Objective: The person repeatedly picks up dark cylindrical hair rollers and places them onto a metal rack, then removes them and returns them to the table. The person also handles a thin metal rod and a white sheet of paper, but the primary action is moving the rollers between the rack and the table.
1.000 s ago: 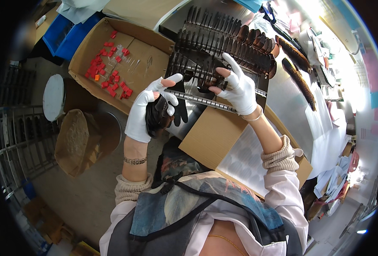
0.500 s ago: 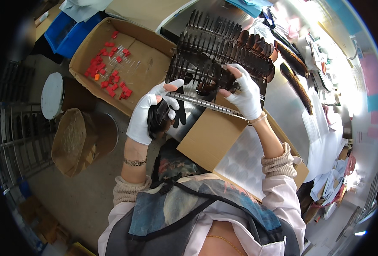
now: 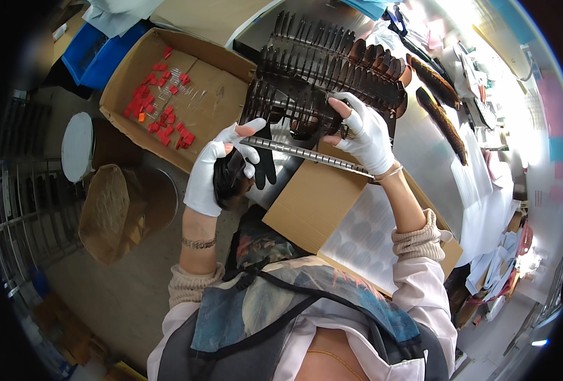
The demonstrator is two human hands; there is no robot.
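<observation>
My left hand [image 3: 213,171], in a white fingertip-less glove, is wrapped round a glossy black bundle [image 3: 231,176] that looks like sunglasses; its thumb and index finger stick out above. Farther right, my right hand [image 3: 365,134], gloved the same way, has thumb and fingers curved at the near end of rows of dark brown sunglasses [image 3: 319,82] standing in a rack. A dark pair lies at those fingertips, partly hidden. A slotted metal bar [image 3: 310,154] runs between my hands along the rack's near side. A black glove [image 3: 265,166] hangs beside my left hand.
An open carton [image 3: 231,105] with red clips [image 3: 143,101] and clear slivers stands at the left. An open cardboard box [image 3: 307,206] with a pale patterned sheet lies before me. Two brown furry strips [image 3: 442,124] rest at the right. A lined bin [image 3: 113,213] stands on the floor.
The view has shifted slightly. My right hand stays at the near end of the rack, its fingers slightly shifted; my left hand still holds the black bundle.
</observation>
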